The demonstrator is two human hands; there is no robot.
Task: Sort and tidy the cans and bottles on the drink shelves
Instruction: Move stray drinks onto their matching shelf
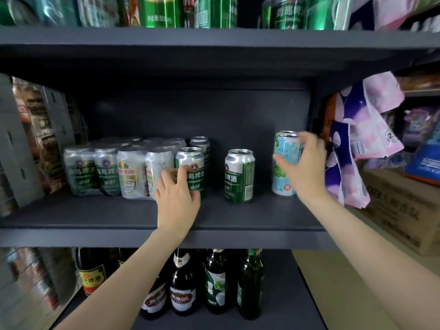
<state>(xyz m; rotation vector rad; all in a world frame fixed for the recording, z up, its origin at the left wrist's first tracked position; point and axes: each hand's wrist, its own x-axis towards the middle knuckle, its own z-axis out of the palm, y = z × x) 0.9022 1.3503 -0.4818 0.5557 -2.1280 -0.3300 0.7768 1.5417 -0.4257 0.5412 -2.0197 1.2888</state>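
Note:
On the middle shelf [238,220] my left hand [177,194] grips a green and silver beer can [191,164] beside shrink-wrapped packs of silver cans [107,170]. Another can [201,142] stands right behind it. A second green and silver beer can [239,175] stands alone near the shelf's middle. Further right, my right hand [303,167] has its fingers curled round a tall light blue can [284,163] that stands upright on the shelf.
Tall green cans [214,11] line the top shelf. Dark and green glass bottles [214,282] fill the bottom shelf. Pink and purple plastic packs [357,139] hang past the right post, above a cardboard box [404,210]. Grey shelf dividers [21,144] stand at the left.

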